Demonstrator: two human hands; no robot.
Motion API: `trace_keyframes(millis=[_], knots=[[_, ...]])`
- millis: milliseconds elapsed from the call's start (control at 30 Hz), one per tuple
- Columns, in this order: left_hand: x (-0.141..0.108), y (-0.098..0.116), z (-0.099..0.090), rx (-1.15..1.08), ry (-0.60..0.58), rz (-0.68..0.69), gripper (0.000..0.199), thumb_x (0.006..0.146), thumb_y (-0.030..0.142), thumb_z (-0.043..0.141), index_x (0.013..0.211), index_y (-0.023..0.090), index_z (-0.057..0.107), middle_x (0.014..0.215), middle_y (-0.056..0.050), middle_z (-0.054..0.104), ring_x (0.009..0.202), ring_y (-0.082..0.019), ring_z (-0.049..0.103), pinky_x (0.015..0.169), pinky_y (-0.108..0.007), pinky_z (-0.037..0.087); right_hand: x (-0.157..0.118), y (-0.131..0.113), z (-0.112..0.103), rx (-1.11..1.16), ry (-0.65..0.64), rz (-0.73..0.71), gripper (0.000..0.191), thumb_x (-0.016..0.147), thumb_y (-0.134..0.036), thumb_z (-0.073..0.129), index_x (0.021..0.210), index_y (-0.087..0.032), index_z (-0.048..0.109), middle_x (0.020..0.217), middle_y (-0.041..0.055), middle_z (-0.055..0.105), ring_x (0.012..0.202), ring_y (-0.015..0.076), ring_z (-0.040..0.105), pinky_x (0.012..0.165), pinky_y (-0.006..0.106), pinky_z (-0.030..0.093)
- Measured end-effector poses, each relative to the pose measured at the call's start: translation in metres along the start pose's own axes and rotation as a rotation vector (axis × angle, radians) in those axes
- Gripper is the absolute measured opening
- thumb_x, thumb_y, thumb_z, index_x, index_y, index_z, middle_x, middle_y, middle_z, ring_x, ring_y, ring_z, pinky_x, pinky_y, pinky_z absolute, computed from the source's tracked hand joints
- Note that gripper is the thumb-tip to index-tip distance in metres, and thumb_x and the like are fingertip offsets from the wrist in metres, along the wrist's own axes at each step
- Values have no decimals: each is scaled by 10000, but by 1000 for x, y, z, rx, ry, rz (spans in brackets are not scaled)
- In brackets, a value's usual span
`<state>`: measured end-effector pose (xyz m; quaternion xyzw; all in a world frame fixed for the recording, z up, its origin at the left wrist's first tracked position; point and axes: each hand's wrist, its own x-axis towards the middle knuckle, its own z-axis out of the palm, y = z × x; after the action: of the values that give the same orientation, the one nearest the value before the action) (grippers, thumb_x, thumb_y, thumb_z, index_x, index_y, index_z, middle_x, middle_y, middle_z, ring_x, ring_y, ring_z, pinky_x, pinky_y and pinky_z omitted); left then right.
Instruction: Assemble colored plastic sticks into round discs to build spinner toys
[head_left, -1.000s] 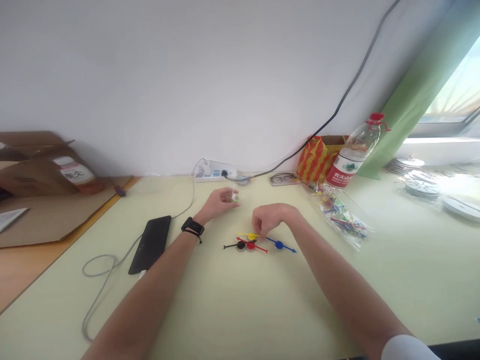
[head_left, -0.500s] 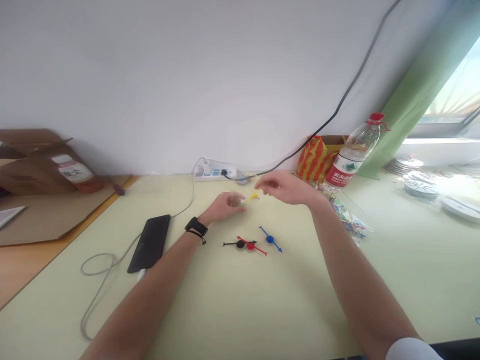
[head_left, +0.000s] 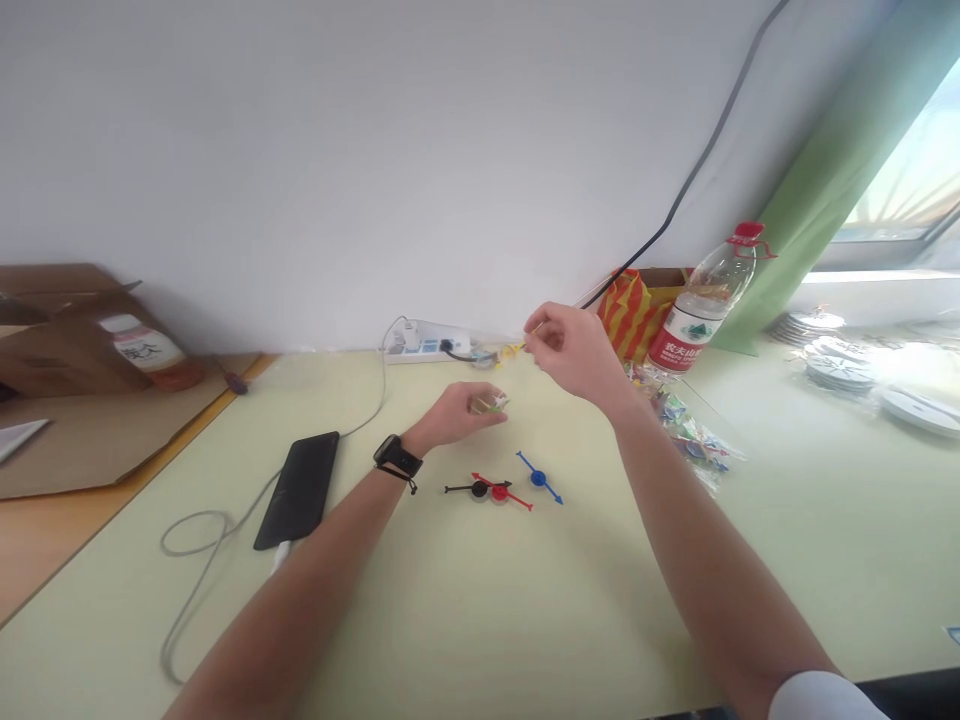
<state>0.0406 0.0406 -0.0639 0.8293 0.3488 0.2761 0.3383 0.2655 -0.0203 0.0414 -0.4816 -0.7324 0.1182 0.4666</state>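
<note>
On the table [head_left: 480, 600] lay a black arrow [head_left: 478, 489], red arrow [head_left: 499, 493] and blue arrow [head_left: 538, 478], while the right hand [head_left: 574, 350] pinched a yellow arrow [head_left: 512, 351], not yet down, and the left hand [head_left: 454, 412], apart, held a green thing [head_left: 494, 405] (too blurry to name).

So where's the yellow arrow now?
In the head view, the right hand holds the yellow arrow, to the right of the white power strip.
</note>
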Motion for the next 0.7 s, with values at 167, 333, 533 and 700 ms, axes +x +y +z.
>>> trace_keyframes(millis=[167, 333, 533, 700], knots=[[0, 4, 1, 67, 46, 13, 434, 829, 531, 766, 1122, 212, 750, 1042, -65, 764, 859, -216, 715, 723, -305, 519, 1, -2, 10, -121, 23, -91, 123, 871, -192, 598, 829, -202, 713, 824, 51, 730, 697, 183, 619, 709, 321, 480], [1, 3, 1, 75, 73, 8, 447, 824, 538, 771, 1127, 209, 751, 1031, -67, 766, 836, -212, 709, 707, -305, 522, 0, -10, 7, -53, 184, -70, 144, 898, -232, 573, 889, -209, 715, 821, 48, 714, 710, 190, 630, 705, 323, 506], [1, 7, 1, 92, 90, 13, 434, 832, 538, 763, 1117, 211, 749, 1025, -65, 768, 837, -216, 713, 708, -309, 518, -1, -13, 5, -32, 213, -16, 126, 880, -241, 589, 857, -210, 709, 784, 47, 711, 713, 198, 654, 714, 333, 533], [0, 10, 3, 111, 109, 12, 415, 830, 542, 763, 1081, 212, 749, 924, -44, 754, 786, -209, 687, 687, -310, 503, -2, -12, 18, 7, 109, 24, 106, 853, -207, 623, 823, -197, 724, 802, 53, 739, 726, 198, 665, 707, 326, 524]])
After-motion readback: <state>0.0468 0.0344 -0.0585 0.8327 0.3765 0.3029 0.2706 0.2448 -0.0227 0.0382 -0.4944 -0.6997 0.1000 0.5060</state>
